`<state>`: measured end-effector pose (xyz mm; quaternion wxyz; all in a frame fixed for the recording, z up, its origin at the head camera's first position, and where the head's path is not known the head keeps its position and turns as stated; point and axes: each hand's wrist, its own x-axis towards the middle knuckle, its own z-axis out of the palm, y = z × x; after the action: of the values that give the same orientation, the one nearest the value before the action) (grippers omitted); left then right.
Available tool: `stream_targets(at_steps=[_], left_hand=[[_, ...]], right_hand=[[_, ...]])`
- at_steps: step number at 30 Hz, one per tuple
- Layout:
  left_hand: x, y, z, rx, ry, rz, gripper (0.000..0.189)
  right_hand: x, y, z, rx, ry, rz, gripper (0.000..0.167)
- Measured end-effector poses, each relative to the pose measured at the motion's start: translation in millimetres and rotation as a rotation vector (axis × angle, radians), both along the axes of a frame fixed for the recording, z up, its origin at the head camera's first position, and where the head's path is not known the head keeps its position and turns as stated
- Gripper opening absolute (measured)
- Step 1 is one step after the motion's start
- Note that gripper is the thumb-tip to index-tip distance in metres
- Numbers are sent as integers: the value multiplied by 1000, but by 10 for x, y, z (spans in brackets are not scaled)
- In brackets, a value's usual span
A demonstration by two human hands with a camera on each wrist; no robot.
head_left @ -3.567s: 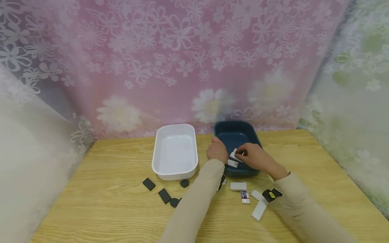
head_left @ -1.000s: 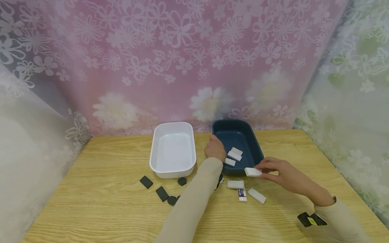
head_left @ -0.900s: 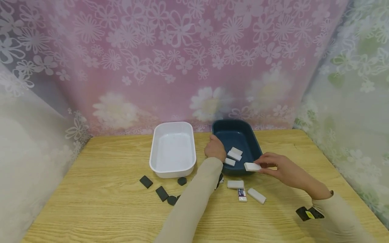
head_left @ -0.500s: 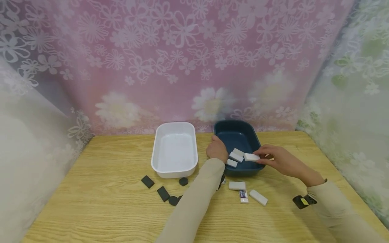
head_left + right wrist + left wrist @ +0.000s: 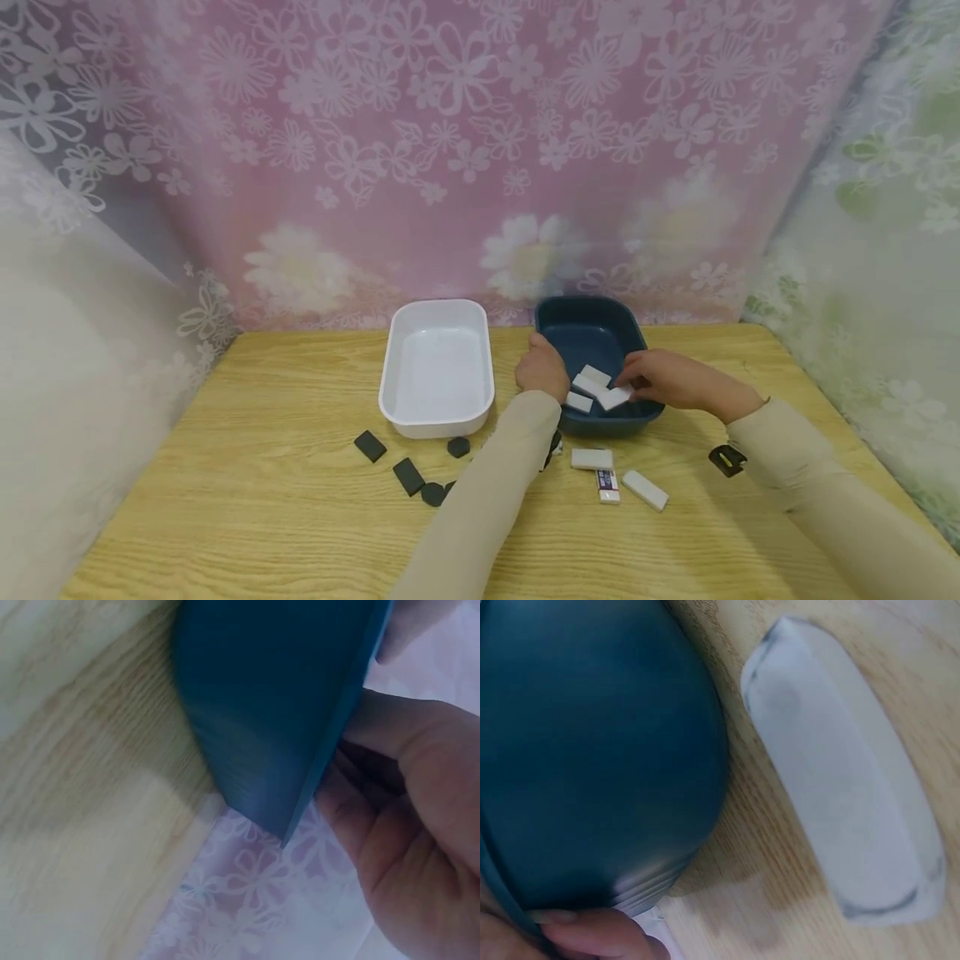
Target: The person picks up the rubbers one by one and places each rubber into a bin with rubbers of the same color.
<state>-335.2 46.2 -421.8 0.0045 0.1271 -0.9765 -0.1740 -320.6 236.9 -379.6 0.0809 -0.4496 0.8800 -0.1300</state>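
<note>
My left hand [image 5: 542, 371] grips the left rim of a dark blue basin [image 5: 585, 337]; in the left wrist view, its fingers [image 5: 600, 934] curl over that rim. Reaching over the basin's right side, my right hand [image 5: 667, 379] pinches the right end of a white eraser [image 5: 613, 399], which lies low inside among several others. One of these, another white eraser [image 5: 592, 384], is just left of it. The right wrist view shows the hand [image 5: 412, 817] at the basin wall [image 5: 262, 697], with the eraser hidden behind it.
On the table in front of the basin lie a plain white eraser [image 5: 592, 459], a sleeved eraser [image 5: 608, 487] and a slanted white eraser [image 5: 645, 490]. A white basin [image 5: 437, 425] stands to the left. Several black pieces [image 5: 408, 477], rectangular and rounded, lie before it.
My right hand has picked up a white eraser from the table's right part, carried it over the basin's near right rim and lowered it inside. The left hand has stayed at the rim.
</note>
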Motion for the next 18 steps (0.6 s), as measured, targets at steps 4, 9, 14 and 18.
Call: stream_targets(at_steps=[4,9,14,18], left_hand=[[0,12,-11,15,-7,2,40],[-7,19,4,22,-16,-4,38],[-16,16,0,13,-26,-9,40],[-25,7,-15,11,-33,-14,44]], right_hand=[[-15,-93,3,61,-18,7,22],[-28,-197,-9,143,-48,-65,18],[-37,-284,-55,207,-28,-134,13],[-23,-337,-111,203,46,-150,7]])
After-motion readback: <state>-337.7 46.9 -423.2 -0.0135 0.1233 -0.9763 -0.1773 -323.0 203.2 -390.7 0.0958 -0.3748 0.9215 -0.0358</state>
